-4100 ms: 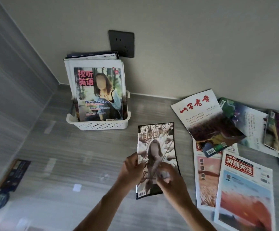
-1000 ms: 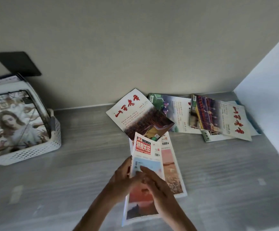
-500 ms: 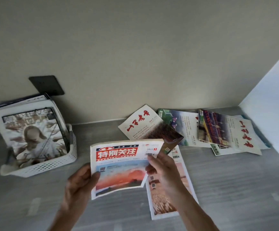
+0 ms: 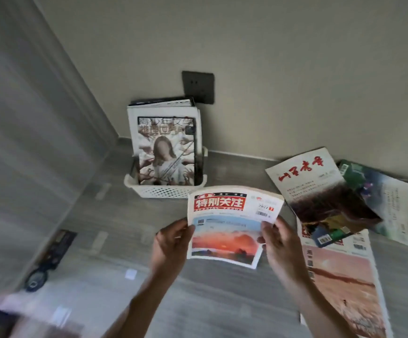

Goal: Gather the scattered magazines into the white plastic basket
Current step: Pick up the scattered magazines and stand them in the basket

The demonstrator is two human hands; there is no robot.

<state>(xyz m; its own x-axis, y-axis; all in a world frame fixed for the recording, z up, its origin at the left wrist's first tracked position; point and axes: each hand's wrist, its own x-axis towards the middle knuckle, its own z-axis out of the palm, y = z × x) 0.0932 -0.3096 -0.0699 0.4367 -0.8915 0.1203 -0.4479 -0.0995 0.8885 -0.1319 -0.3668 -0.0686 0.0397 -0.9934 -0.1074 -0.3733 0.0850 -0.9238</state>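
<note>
Magazine (image 4: 232,223) between left hand (image 4: 171,245) and right hand (image 4: 279,242)

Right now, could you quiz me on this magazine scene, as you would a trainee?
1. True or false: the white basket already holds magazines.
2. What do the left hand and right hand hold?
3. The red-titled magazine is: A in the basket, B in the air, C flat on the floor.

Key: 1 true; 2 the red-titled magazine, one hand on each side edge; 3 B.

Held magazine (image 4: 232,220): "特别关注", 7.
</note>
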